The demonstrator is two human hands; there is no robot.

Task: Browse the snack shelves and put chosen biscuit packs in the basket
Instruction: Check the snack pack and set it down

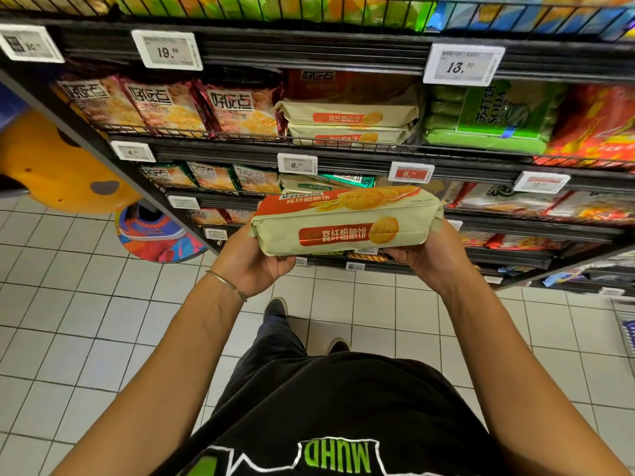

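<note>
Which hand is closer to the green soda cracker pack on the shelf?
Right. The right hand holds one end of the beige biscuit pack, below the green soda cracker pack; the left hand holds the other end, farther left.

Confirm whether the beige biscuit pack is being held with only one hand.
No: the left hand grips one end of the beige biscuit pack and the right hand grips the other end.

Biscuit pack point(347, 221): thin plastic film, soft satin sheen, wrinkled crimped ends. Soda cracker pack point(488, 118): glossy green film, glare patches. Shelf rails point(309, 49): black-painted metal, matt; thin wire front guards. Price tags point(167, 49): white plastic frames, dull screens. Floor point(86, 304): pale glazed tile, faint shine. Bracelet point(226, 282): thin metal. T-shirt point(343, 400): black matt cloth.
</note>
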